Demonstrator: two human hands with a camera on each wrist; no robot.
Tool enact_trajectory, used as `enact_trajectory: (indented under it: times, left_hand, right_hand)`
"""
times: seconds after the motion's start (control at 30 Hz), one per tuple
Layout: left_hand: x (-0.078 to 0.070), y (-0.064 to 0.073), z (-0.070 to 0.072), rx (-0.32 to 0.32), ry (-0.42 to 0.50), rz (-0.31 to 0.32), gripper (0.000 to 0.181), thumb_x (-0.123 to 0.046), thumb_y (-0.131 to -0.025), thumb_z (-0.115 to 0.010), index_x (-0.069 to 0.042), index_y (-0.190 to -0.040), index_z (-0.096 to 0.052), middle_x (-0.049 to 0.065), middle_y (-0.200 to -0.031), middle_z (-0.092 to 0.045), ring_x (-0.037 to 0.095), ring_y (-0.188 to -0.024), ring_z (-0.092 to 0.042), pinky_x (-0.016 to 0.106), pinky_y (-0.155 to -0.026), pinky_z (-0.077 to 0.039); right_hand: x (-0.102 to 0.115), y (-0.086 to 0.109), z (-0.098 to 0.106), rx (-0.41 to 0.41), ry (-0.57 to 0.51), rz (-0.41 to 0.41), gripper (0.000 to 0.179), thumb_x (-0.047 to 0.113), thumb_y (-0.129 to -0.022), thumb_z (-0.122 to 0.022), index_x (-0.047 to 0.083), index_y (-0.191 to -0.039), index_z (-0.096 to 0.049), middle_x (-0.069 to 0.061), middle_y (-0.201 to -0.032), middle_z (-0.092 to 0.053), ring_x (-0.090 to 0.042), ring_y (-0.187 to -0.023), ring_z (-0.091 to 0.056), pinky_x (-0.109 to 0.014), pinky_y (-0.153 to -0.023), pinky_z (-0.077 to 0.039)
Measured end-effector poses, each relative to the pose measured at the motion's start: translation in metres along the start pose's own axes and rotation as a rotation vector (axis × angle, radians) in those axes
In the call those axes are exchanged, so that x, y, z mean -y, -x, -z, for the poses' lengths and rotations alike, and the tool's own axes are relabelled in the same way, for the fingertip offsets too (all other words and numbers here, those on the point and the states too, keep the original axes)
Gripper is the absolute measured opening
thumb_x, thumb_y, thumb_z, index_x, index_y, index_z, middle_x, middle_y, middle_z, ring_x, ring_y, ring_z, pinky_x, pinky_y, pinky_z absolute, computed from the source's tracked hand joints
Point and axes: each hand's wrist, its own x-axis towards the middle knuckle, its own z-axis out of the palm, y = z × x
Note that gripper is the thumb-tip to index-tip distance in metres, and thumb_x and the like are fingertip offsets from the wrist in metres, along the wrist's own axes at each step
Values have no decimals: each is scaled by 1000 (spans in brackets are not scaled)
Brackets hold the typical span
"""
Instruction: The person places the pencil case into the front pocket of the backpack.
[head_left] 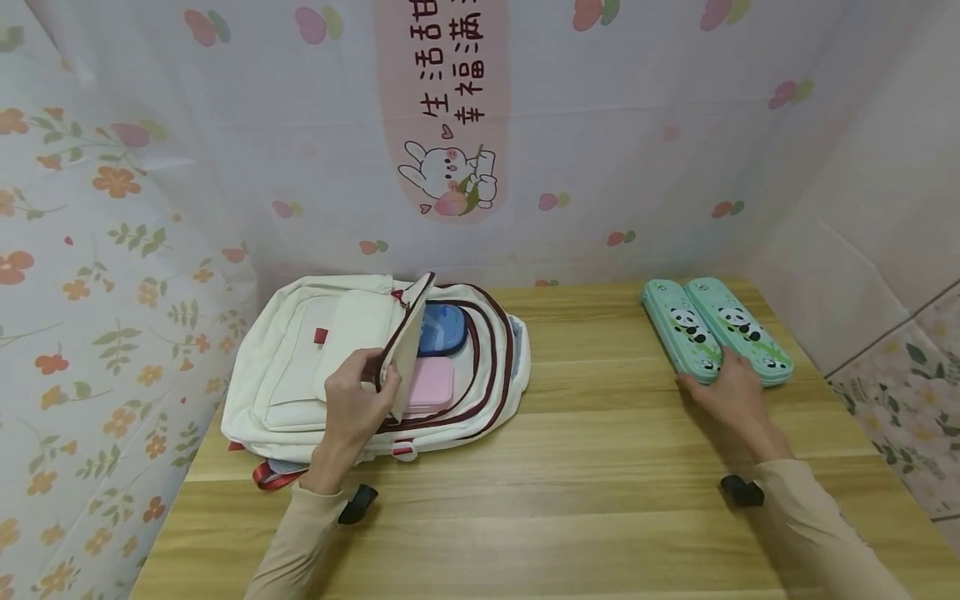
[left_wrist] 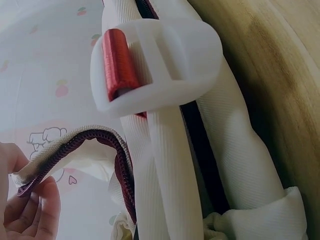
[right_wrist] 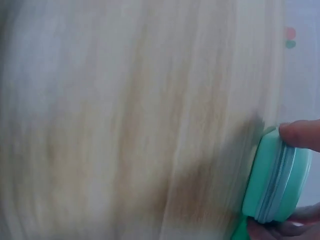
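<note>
A cream backpack [head_left: 300, 358] with dark red zippers lies on the table, its compartment unzipped. My left hand [head_left: 358, 398] pinches the edge of its flap [head_left: 408, 358] and holds it raised; the left wrist view shows the zipper edge [left_wrist: 90, 135] between thumb and fingers. Inside the compartment sit a blue case [head_left: 444, 330] and a pink box [head_left: 431, 383]. At the right, my right hand [head_left: 733, 398] grips the near end of a mint-green panda pencil case [head_left: 675, 321]. In the right wrist view, thumb and fingers span this pencil case's [right_wrist: 267, 180] zippered end.
A second mint-green panda pencil case [head_left: 738, 321] lies beside the gripped one, near the right side of the wooden table [head_left: 570, 467]. Printed cloth hangs behind [head_left: 600, 150] and along the left. A white buckle [left_wrist: 160, 65] on the backpack fills the left wrist view's top.
</note>
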Motion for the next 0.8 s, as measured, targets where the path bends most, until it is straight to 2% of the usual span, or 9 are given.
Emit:
enact_trajectory:
  times: [0.17,0.37,0.63,0.8]
  left_hand:
    - [-1,0,0,-9,3,6,14,4,-78,-70,7,-92,-69,16,-76,-70,19,-56,-64,20,-55,-51]
    - [0,0,-3,-11,23,-5,15,4,-78,-71,5,-93,-71,15,-77,-70,19,-56,-63,20,-54,-51]
    - [0,1,-3,-22,10,-9,15,4,-77,-72,4,-92,-71,13,-76,-70,18,-55,-63,22,-54,-51]
    - [0,0,-3,-22,8,-3,15,4,-77,-71,4,-92,-71,13,-76,-70,18,-56,-63,22,-55,-51]
  right_hand:
    - [0,1,-2,-81,-19,-18,86,31,-85,-77,-30,-131,-39,-53,-120,-50,-68,-108,-49,-71,-92,-43]
    - [1,5,-4,-141,-27,-53,82,30,-84,-77,-27,-131,-43,-50,-121,-52,-66,-111,-50,-70,-93,-43]
    - [4,9,-6,-154,-60,-114,80,30,-87,-72,-23,-137,-40,-48,-130,-49,-64,-119,-46,-70,-98,-39]
    - [12,12,-4,-148,-69,-89,80,31,-88,-72,-22,-139,-39,-47,-133,-47,-64,-122,-44,-70,-101,-37]
